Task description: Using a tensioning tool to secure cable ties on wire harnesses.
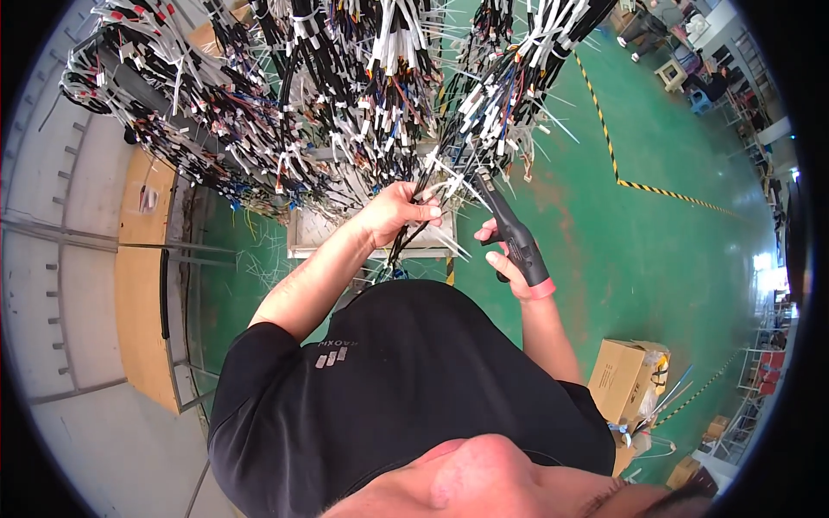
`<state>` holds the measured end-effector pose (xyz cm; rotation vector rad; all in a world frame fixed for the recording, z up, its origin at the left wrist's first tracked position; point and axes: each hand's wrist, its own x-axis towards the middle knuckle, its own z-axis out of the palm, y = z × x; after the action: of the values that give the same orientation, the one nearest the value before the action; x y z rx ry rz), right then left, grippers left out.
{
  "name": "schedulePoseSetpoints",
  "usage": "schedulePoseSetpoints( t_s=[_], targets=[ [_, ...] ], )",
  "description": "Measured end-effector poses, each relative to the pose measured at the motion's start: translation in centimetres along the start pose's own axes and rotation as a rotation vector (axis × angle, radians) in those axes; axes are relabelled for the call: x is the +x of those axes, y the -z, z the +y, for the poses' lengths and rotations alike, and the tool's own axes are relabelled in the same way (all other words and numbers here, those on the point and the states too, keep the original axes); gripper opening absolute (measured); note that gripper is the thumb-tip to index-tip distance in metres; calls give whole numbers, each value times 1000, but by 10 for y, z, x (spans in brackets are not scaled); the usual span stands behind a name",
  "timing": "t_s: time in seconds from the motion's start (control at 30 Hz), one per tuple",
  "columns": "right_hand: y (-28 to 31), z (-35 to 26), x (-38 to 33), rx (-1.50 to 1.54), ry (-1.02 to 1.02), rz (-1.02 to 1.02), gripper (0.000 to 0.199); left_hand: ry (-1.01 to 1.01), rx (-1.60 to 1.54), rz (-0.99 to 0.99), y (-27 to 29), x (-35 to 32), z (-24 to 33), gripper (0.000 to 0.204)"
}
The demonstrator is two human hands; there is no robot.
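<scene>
Closest to the lens is the black shirt [406, 388], shoulders filling the bottom of the view, with both forearms reaching up and away toward a huge hanging mass of wire harnesses [345, 95].

The left hand [399, 213] is wrapped shut around a thin bundle of dark wires [413, 231] that drops out of the harness, and the fingers [427, 210] are curled tight over it. Loose white cable-tie tails stick out just past the knuckles.

The right hand [508, 263] is closed on a black cable-tie gun [511, 235] with a pink band at the butt end. The gun's long axis runs diagonally, butt low and to the right, nose pointing up and left. The nose sits just beside the left fingers, right at the tie tails, so the bundle lies up-left of the right hand and basically at the tool tip. Left hand is the nearer one to the wires, since it's already holding them.

Green floor [656, 250] below, a cardboard box [626, 375] off to the right.
</scene>
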<state>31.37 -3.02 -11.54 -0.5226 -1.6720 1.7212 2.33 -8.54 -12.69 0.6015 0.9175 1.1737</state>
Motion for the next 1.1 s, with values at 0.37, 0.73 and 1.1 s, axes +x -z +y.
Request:
schedulePoseSetpoints(
  t_s=[0.37, 0.73, 1.1],
  targets=[
    [7, -68, -9, -446, -131, -10, 46, -366, 1084, 521, -16, 0, -1, 37],
    [-12, -91, 16, -779, -64, -189, 51, -483, 1150, 493, -14, -14, 11, 29],
    [-45, -76, 19, -896, 0, -49, 45, -557, 1082, 359, -10, -26, 33, 23]
  ],
)
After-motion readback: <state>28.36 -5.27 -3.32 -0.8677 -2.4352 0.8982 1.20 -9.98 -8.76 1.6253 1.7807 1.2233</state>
